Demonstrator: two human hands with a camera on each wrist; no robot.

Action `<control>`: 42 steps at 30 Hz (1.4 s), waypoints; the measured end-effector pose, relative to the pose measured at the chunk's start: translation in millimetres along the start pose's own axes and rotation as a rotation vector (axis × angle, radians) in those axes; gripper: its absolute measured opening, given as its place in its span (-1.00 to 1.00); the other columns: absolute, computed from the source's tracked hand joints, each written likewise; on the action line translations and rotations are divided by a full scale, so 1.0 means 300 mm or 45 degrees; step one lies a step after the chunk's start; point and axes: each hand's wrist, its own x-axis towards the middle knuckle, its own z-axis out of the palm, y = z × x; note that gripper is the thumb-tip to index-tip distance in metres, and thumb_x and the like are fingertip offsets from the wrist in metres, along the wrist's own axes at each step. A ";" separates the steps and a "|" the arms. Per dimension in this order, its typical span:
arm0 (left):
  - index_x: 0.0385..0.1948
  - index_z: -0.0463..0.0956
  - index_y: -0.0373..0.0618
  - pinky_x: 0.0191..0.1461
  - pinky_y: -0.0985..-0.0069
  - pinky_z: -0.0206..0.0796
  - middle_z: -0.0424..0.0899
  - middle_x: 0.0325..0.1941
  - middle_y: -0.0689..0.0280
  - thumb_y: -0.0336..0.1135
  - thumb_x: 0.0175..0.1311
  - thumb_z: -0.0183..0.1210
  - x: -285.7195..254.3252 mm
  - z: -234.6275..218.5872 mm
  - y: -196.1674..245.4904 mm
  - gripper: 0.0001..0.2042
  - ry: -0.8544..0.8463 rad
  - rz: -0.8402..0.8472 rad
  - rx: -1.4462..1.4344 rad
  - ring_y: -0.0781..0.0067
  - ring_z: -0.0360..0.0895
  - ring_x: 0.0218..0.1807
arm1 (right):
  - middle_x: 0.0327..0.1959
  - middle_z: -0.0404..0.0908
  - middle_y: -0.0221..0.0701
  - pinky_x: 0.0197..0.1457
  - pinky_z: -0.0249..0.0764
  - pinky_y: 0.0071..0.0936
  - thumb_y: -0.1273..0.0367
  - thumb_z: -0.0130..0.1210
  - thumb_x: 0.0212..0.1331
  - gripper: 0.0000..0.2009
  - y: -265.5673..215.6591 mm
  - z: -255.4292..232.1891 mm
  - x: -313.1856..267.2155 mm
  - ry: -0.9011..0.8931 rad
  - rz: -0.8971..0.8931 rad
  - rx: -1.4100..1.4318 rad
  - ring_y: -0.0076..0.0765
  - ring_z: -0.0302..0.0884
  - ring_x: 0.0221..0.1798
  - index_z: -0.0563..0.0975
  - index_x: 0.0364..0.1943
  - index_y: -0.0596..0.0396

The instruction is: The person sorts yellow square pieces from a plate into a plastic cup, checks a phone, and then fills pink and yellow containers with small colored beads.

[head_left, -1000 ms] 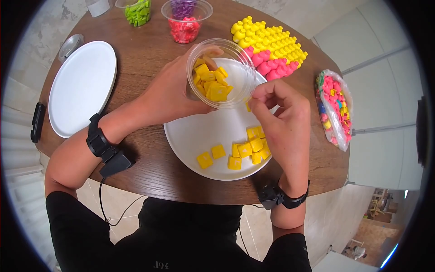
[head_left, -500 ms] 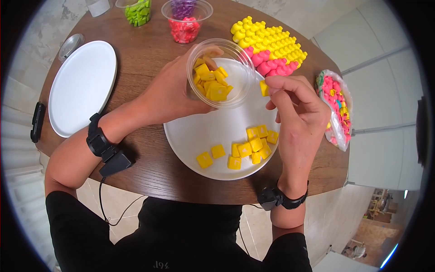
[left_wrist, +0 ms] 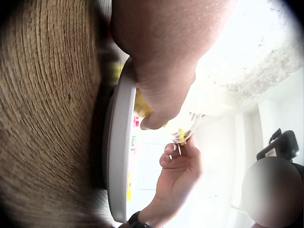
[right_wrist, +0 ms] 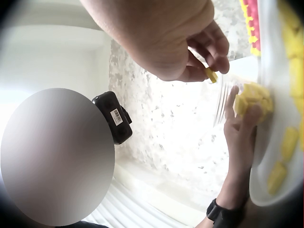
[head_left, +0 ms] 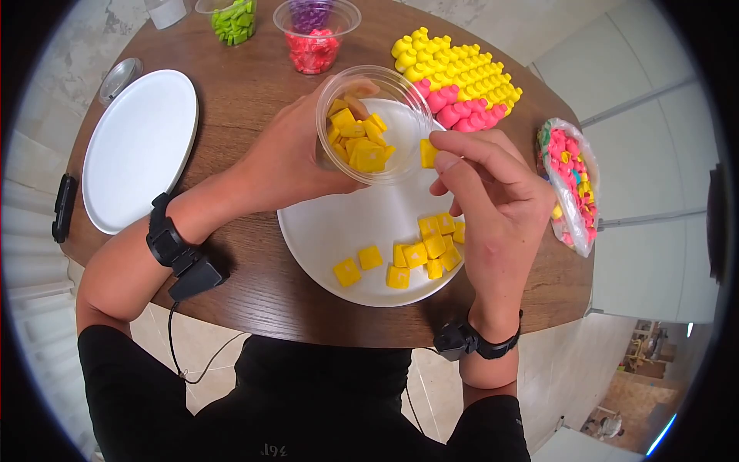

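The left hand (head_left: 289, 146) grips a clear round cup (head_left: 376, 175) with several yellow square pieces (head_left: 368, 156) inside, tilted above a large white plate (head_left: 323, 223). Just right of the cup's rim, the right hand (head_left: 504, 204) pinches one yellow piece (head_left: 428, 153) between thumb and index finger. On the plate's lower part lie several more yellow pieces (head_left: 416, 254). In the right wrist view the pinched piece (right_wrist: 211, 75) shows at the fingertips, apart from the cup.
An empty white plate (head_left: 140, 150) sits at the left. Cups of green pieces (head_left: 235, 23) and red pieces (head_left: 314, 52) stand at the back. Yellow and pink bottle-shaped pieces (head_left: 462, 69) stand in rows back right; a bag of colourful pieces (head_left: 570, 185) lies at the right edge.
The right hand first moved right, away from the cup's rim, with a yellow piece in its fingers, then came back slightly left towards the cup. The left hand and cup have hardly moved.
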 end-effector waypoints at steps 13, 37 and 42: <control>0.31 0.43 -0.10 0.35 0.43 0.40 0.53 0.29 0.31 -0.41 -0.15 0.64 0.002 -0.007 0.010 -0.16 -0.050 -0.079 -0.015 0.41 0.53 0.21 | -0.27 0.67 -0.45 -0.36 0.40 -0.65 0.53 0.30 0.19 -0.86 -0.002 0.007 -0.005 -0.060 0.046 -0.039 -0.66 0.53 -0.32 0.75 -0.17 0.20; 0.36 0.38 -0.04 0.29 0.22 0.46 0.64 0.11 0.17 -0.30 -0.13 0.61 0.001 0.001 0.001 -0.13 -0.010 -0.007 -0.016 0.11 0.61 0.19 | -0.13 0.67 -0.37 -0.41 0.41 -0.67 0.55 0.38 0.12 -0.73 -0.001 0.012 -0.008 -0.191 -0.096 -0.073 -0.65 0.62 -0.31 0.72 -0.06 0.19; 0.38 0.37 -0.03 0.30 0.23 0.46 0.64 0.11 0.17 -0.30 -0.12 0.62 0.002 -0.002 0.007 -0.12 -0.012 -0.015 -0.013 0.11 0.61 0.19 | -0.13 0.67 -0.37 -0.41 0.42 -0.67 0.56 0.38 0.12 -0.75 0.001 0.010 -0.007 -0.201 -0.100 -0.072 -0.64 0.63 -0.30 0.72 -0.09 0.20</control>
